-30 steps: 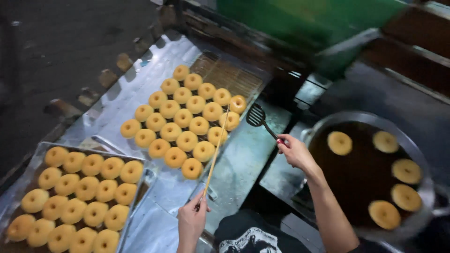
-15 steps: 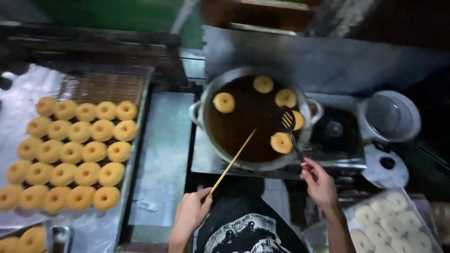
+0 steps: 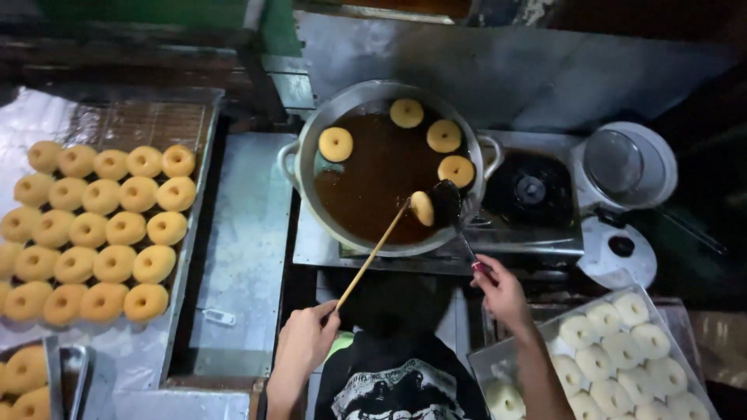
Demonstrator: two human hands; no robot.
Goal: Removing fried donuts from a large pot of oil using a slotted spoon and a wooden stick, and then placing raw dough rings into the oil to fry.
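Note:
A large metal pan (image 3: 307, 140) of dark oil holds several floating doughnuts. My left hand (image 3: 307, 338) grips a thin wooden stick (image 3: 372, 255) whose tip touches a doughnut (image 3: 422, 208) standing on edge in the oil. My right hand (image 3: 502, 292) holds a slotted skimmer (image 3: 447, 201) by its handle, its head pressed against the other side of that same doughnut. The doughnut is caught between the two tools near the pan's front rim.
Several fried doughnuts (image 3: 101, 225) lie in rows on a foil-lined tray at left. A tray of pale raw doughnuts (image 3: 615, 358) sits at lower right. An unlit burner (image 3: 531, 189) and a white lidded pot (image 3: 626, 163) stand right of the pan.
The view swung from the fried doughnut tray to the pan. Stick and skimmer came over the oil and now pinch one doughnut, turned on its edge.

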